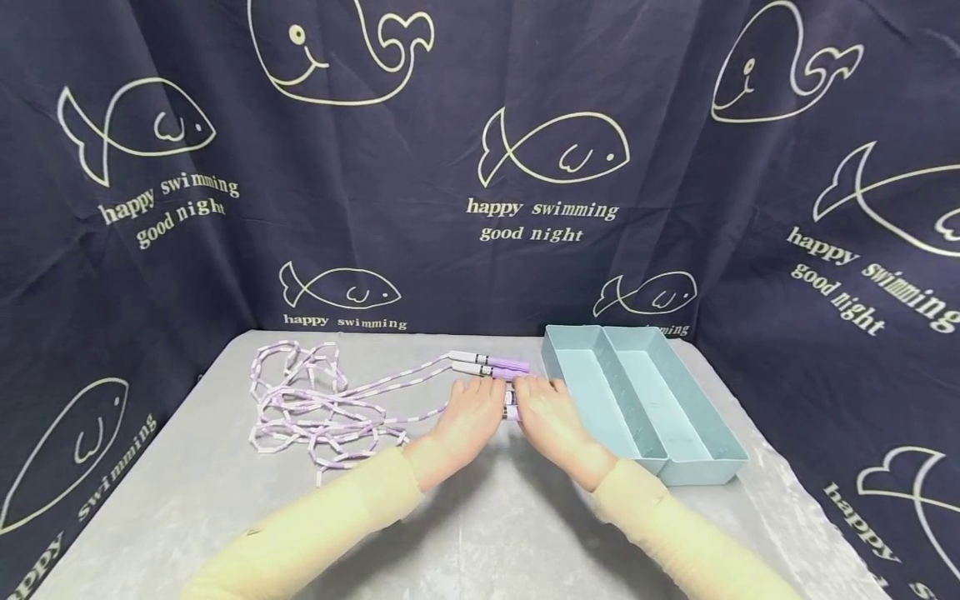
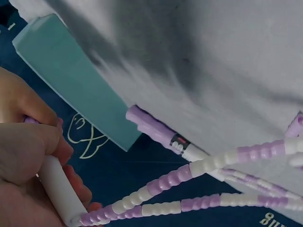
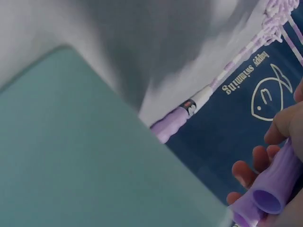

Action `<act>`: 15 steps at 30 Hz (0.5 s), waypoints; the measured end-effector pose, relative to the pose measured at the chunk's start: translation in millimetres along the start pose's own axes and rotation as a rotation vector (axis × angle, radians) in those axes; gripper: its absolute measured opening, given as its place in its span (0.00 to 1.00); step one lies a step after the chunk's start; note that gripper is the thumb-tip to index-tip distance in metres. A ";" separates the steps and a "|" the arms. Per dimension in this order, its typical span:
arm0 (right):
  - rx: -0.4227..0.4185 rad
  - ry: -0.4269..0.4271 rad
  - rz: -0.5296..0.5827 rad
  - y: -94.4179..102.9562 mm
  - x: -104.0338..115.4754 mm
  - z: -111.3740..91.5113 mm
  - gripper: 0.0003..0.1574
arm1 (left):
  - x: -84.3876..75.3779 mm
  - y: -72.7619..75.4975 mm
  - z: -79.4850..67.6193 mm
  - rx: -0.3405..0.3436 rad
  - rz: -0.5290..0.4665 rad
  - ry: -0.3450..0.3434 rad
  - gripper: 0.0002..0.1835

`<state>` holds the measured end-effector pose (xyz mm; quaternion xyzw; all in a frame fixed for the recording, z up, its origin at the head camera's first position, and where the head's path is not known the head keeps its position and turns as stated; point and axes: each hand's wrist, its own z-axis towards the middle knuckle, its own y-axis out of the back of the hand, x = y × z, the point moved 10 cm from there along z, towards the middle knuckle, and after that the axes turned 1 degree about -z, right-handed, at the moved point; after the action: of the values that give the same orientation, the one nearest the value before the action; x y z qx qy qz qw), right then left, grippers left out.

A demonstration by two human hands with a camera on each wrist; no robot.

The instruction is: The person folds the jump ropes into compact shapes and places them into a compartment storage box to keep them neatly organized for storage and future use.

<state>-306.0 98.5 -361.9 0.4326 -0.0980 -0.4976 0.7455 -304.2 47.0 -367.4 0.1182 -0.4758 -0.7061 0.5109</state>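
Note:
In the head view both hands meet at one pair of jump rope handles (image 1: 512, 412), purple with white ends. My left hand (image 1: 474, 412) grips the white ends, where beaded cords come out; a white handle end (image 2: 59, 189) fills its curled fingers in the left wrist view. Around the purple ends curls my right hand (image 1: 551, 417); two hollow purple handle ends (image 3: 272, 189) poke out of it in the right wrist view. Just beyond the hands, a second pair of jump rope handles (image 1: 491, 367) lies side by side on the table.
Purple and white beaded cords (image 1: 315, 408) lie tangled on the left of the grey cloth-covered table (image 1: 457, 533). Right of the hands stands a blue-green box with two long compartments (image 1: 660, 400), close to my right hand. A dark blue curtain (image 1: 442, 283) hangs behind.

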 end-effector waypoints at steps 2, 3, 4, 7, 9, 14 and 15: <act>-0.029 0.020 -0.022 7.4 1.6 2.2 0.14 | 1.6 5.3 -0.3 -0.006 0.014 0.006 0.10; -0.041 0.031 -0.028 11.0 2.6 3.4 0.13 | 2.7 7.9 -0.6 -0.007 0.021 0.008 0.10; -0.051 0.042 -0.032 14.1 3.5 4.4 0.12 | 4.1 10.0 -0.8 -0.007 0.020 0.011 0.11; -0.079 0.065 -0.032 23.0 4.9 7.3 0.11 | 8.3 18.2 -1.2 -0.013 0.004 0.012 0.12; -0.097 0.073 -0.023 29.0 4.7 8.8 0.11 | 10.7 24.4 -1.6 -0.019 -0.017 0.002 0.14; -0.119 0.067 -0.012 44.5 2.6 12.8 0.09 | 19.8 39.0 -4.2 -0.045 -0.041 -0.004 0.22; -0.116 0.064 -0.011 47.0 2.2 13.6 0.10 | 22.1 41.4 -4.9 -0.053 -0.041 0.000 0.23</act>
<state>-281.8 95.4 -319.4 0.4048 -0.0428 -0.4926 0.7692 -285.7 24.8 -330.1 0.1145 -0.4544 -0.7289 0.4991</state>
